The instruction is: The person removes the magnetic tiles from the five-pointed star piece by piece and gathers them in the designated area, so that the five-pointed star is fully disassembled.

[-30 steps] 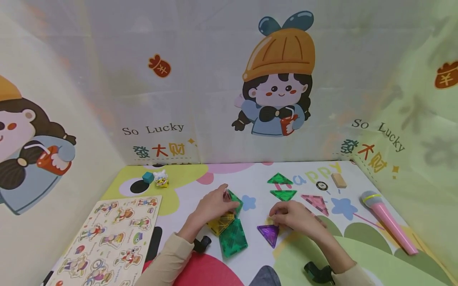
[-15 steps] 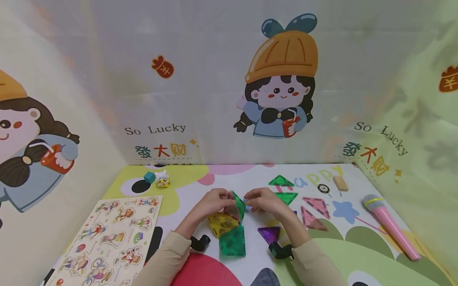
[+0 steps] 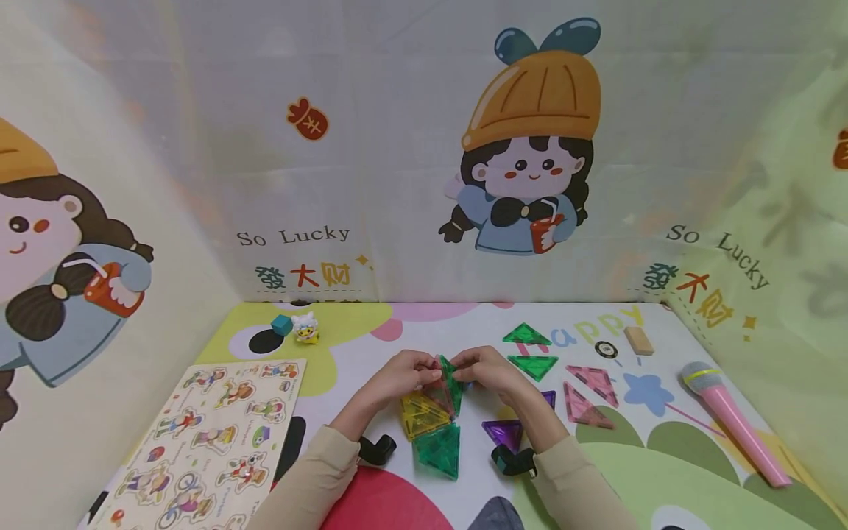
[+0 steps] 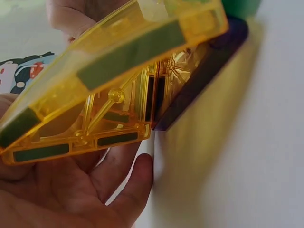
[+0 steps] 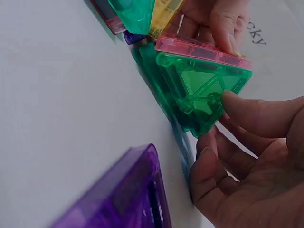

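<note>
Head view. Your left hand (image 3: pixel 396 377) and right hand (image 3: pixel 489 368) meet at mid-mat over a raised cluster of magnetic tiles: a green triangle (image 3: pixel 453 382) stands tilted between your fingertips, a pink tile (image 3: pixel 440 394) leans against it, a yellow tile (image 3: pixel 419 416) lies below your left hand, and a larger green tile (image 3: pixel 440 449) lies flat nearest you. Both hands pinch the upright pieces. Loose stock on the mat (image 3: pixel 371 353): purple triangle (image 3: pixel 503 433) just beside your right wrist, two green triangles (image 3: pixel 528 336) behind it, two pink triangles (image 3: pixel 589 394) to the right. Also listed: sticker sheet (image 3: pixel 205 442) at left, pink microphone (image 3: pixel 735 423) at right, wooden block (image 3: pixel 639 340), small figurine (image 3: pixel 305 328).

Left wrist view. Yellow tile (image 4: pixel 114 80) fills the frame, tilted; your left hand (image 4: pixel 71 190) cups beneath it, fingers curled at its lower edge.

Right wrist view. Your right hand (image 5: pixel 251 166) holds the green triangle (image 5: pixel 202 92) by its corner, thumb touching it; the pink tile (image 5: pixel 199 50) lies against its upper edge. Purple triangle (image 5: pixel 123 194) lies flat, near.
</note>
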Demonstrator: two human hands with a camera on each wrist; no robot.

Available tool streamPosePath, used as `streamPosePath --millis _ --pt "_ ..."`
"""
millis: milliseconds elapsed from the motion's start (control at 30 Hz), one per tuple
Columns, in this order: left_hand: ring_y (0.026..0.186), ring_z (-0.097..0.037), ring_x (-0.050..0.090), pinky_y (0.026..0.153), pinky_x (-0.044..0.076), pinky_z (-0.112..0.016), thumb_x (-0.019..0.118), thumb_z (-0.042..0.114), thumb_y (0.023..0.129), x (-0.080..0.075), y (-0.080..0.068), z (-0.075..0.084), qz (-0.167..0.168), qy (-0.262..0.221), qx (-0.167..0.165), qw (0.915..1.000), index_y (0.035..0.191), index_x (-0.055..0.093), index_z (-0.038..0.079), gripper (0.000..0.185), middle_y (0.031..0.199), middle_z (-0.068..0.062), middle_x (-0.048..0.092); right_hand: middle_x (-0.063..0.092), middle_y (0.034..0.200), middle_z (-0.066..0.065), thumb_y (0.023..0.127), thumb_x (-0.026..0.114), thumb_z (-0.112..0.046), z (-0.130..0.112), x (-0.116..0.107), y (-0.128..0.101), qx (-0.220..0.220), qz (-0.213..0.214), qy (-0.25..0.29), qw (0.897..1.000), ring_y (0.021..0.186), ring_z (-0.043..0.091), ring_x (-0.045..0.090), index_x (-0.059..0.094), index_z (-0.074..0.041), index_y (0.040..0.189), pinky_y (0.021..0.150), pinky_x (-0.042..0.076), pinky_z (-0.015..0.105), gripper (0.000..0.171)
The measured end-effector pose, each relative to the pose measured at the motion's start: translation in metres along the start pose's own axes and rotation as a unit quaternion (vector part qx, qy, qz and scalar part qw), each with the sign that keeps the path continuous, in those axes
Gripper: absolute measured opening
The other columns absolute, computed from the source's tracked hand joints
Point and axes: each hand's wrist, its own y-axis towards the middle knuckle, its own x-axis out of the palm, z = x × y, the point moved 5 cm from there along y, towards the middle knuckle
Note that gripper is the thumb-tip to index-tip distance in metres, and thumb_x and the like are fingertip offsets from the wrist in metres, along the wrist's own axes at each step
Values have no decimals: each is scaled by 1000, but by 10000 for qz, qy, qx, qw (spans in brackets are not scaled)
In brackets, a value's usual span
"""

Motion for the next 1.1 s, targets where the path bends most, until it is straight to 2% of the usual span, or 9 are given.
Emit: streamPosePath --millis 167,333,500,600,700,800,900,1100 --pt "74 -14 46 69 40 -27 55 16 102 2 -1 0 -190 -299 26 9994 86 62 1 23 75 -2 51 68 94 8 90 64 -9 0 -3 -2 -146 -70 130 9998 78 19 51 72 0 103 65 44 30 17" --pt "76 -14 49 72 42 -27 51 15 103 3 -1 -2 -372 -500 95 9980 91 63 -2 24 81 -5 58 64 86 3 91 63 -9 0 -7 -3 -238 -294 348 9987 73 18 52 69 4 102 65 44 30 17" --pt "78 -13 56 74 47 -26 51 15 103 3 0 -6 -439 -620 105 9971 96 66 -3 24 89 -14 68 58 78 -1 93 61 -7 2 -17 -3 -187 -446 892 9948 68 14 52 65 6 104 66 46 28 17" --pt "77 -14 56 72 47 -26 52 15 103 3 -1 -7 -448 -653 75 9968 97 66 -4 24 91 -18 69 57 77 0 95 60 -8 -1 -26 -5 -223 -423 1173 9919 68 14 54 61 6 106 67 48 27 18" --pt "75 -15 54 70 45 -26 53 15 103 3 -1 -8 -427 -644 74 9970 96 66 -4 24 90 -18 69 58 79 2 96 60 -10 -3 -33 -7 -267 -204 1380 9899 71 16 59 57 5 106 68 51 27 18" --pt "74 -15 53 70 44 -27 53 15 102 3 -1 -8 -410 -629 109 9971 95 66 -4 24 90 -18 68 59 79 4 96 59 -9 -2 -37 -7 -191 133 1695 9853 72 18 66 52 0 99 68 54 26 13" --pt "74 -15 52 70 44 -27 53 16 103 3 -1 -8 -420 -615 125 9971 95 67 -3 25 91 -19 69 62 78 6 95 59 -6 1 -38 -5 -104 409 1912 9806 71 20 72 45 -2 92 66 57 25 15" --pt "73 -15 51 69 42 -26 53 16 103 3 -1 -6 -402 -585 48 9975 95 66 -3 25 91 -18 69 71 81 14 93 62 -4 8 -34 -1 61 782 1635 9834 68 21 74 49 1 96 66 59 27 15"
